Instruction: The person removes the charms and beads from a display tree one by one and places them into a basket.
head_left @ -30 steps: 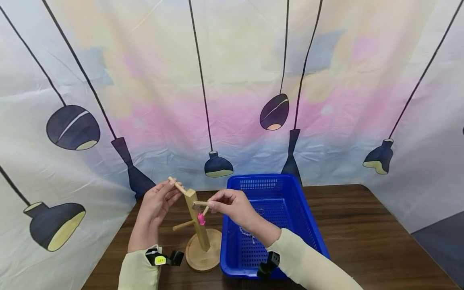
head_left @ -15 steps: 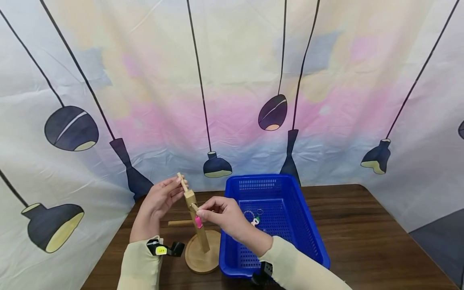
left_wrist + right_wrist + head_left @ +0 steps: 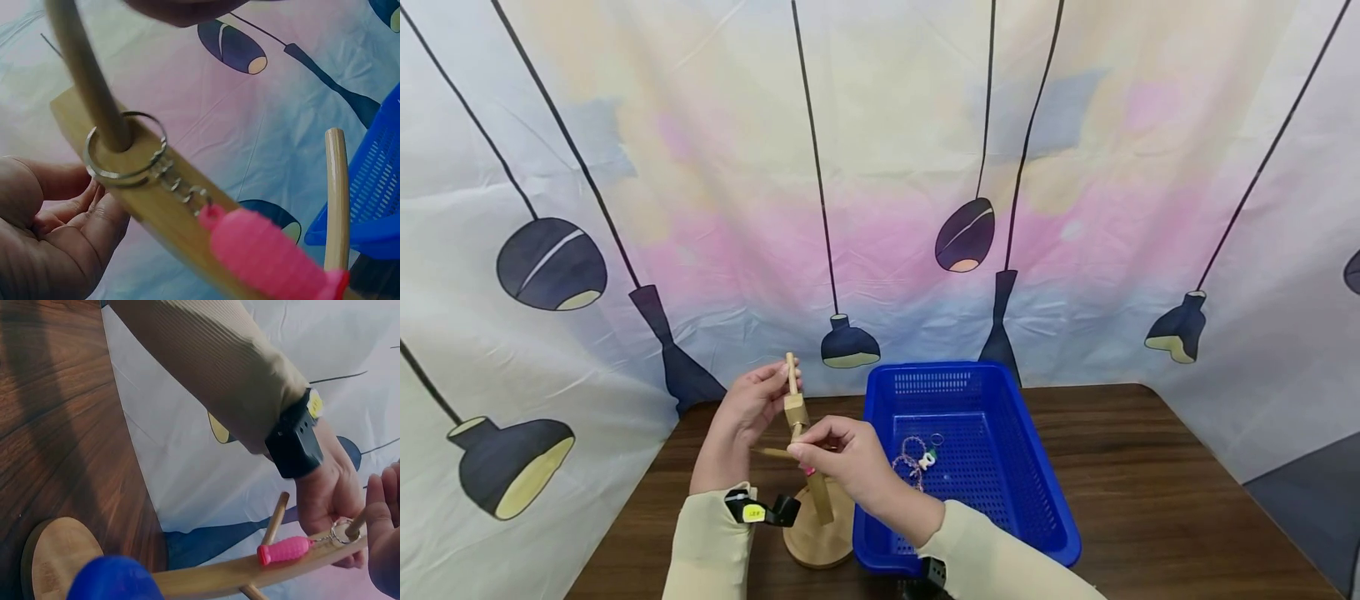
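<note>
A wooden peg stand (image 3: 820, 500) with a round base stands upright left of the basket. My left hand (image 3: 748, 408) grips its far top peg (image 3: 792, 373) between thumb and fingers. With thumb and fingertips, my right hand (image 3: 846, 458) pinches a near peg, mostly covered in the head view. A pink keychain (image 3: 262, 250) hangs by its metal split ring (image 3: 125, 178) around this near peg (image 3: 94, 75), lying against the post. In the right wrist view, the pink keychain (image 3: 286, 550) is below the left hand (image 3: 328, 500). Lower pegs stick out to the sides.
A blue perforated basket (image 3: 1052, 500) stands just right of the stand. Inside lie a beaded keychain (image 3: 910, 454) with a white and green charm (image 3: 928, 459) and a metal ring (image 3: 937, 439). A patterned cloth (image 3: 910, 167) hangs behind the dark wooden table (image 3: 1135, 483).
Both hands have turned the stand clockwise as seen from above: the far top peg swung right and the near peg swung left. The beaded keychain in the basket has come into fuller view.
</note>
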{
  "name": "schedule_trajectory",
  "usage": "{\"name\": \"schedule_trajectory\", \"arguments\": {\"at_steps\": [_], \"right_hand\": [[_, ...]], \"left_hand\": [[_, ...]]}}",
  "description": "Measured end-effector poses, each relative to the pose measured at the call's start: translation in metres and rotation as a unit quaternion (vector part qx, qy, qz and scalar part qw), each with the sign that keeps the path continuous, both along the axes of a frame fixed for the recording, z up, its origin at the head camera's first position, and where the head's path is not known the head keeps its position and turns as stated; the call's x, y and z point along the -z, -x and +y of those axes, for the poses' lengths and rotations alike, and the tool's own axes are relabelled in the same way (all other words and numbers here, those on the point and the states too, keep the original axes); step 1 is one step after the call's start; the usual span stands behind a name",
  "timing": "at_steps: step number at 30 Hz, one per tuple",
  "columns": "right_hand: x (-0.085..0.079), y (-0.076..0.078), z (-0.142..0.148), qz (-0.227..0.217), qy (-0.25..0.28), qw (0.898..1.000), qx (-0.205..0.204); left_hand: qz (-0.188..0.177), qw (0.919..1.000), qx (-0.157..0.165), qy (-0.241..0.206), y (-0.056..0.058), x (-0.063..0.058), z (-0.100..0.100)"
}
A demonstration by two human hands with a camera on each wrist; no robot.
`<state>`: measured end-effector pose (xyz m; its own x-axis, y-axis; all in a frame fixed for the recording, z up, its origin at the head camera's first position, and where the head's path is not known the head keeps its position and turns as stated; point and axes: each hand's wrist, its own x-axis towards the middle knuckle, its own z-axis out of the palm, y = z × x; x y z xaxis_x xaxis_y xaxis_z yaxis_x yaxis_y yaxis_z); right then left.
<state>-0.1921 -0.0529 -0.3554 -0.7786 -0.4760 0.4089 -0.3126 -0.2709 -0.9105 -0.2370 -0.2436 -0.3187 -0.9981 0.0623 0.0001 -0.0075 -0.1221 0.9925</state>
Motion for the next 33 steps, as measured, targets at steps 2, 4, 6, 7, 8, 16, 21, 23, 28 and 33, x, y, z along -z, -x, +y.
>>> {"name": "schedule_trajectory", "arguments": {"at_steps": [2,4,6,7,8,16,21,23,28,33], "right_hand": [[0.001,-0.001,-0.002,0.006,0.002,1.0,0.001],[0.001,-0.002,-0.004,0.007,0.006,1.0,0.0],[0.001,-0.002,-0.005,0.005,0.008,1.0,-0.001],[0.002,-0.002,-0.005,0.006,0.008,1.0,-0.001],[0.001,-0.002,-0.005,0.006,0.007,1.0,-0.001],[0.002,-0.003,-0.005,0.011,0.007,1.0,0.001],[0.0,-0.005,-0.005,0.014,0.01,1.0,-0.002],[0.0,-0.005,-0.004,0.02,0.013,1.0,0.0],[-0.001,-0.006,-0.004,0.027,0.018,0.999,-0.001],[0.0,-0.006,-0.004,0.023,0.012,1.0,0.002]], "left_hand": [[-0.001,1.0,0.0,0.0,0.0,-0.001,0.002],[-0.004,1.0,-0.001,0.0,0.001,-0.001,0.004],[-0.007,1.0,-0.003,-0.002,0.001,-0.002,0.005],[-0.01,0.9999,-0.004,-0.003,0.001,-0.002,0.005],[-0.012,0.9999,-0.006,-0.004,0.001,-0.002,0.006],[-0.012,0.9999,-0.001,-0.008,0.002,0.0,0.005],[0.0,0.9994,-0.002,0.035,-0.001,-0.002,0.001],[0.009,0.9974,-0.027,0.066,-0.006,-0.004,0.0],[0.069,0.9855,-0.137,0.074,-0.024,-0.007,-0.004],[0.11,0.9758,-0.187,0.027,-0.042,0.01,-0.009]]}}
